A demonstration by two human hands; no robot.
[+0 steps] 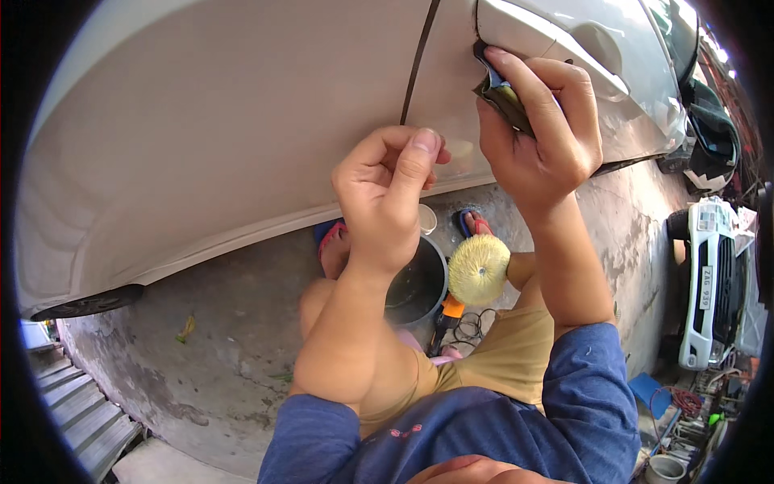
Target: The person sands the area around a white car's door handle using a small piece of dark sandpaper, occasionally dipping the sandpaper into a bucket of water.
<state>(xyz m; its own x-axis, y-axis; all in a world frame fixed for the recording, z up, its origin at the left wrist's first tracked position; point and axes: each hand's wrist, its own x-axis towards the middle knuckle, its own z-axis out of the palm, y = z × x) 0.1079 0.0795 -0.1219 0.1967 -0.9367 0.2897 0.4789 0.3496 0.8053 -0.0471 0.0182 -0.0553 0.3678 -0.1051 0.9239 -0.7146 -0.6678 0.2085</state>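
My right hand (556,137) grips a folded piece of dark green and black sandpaper (506,103) with a bluish inner side. It is held close to the car's side, by the edge of the raised white door handle (532,32); I cannot tell whether the sandpaper touches the surface. My left hand (383,189) is closed in front of the pale car body (234,113), left of the right hand and lower. Its thumb lies against the curled fingers, and whatever may be inside them is hidden.
Below my hands stand a dark bucket (443,278) and a small white container (428,219). A power polisher with a round yellowish pad (479,269), an orange-and-black body (450,310) and a cord lies between my legs. Another white vehicle front (697,282) is at right; metal steps (85,411) are lower left.
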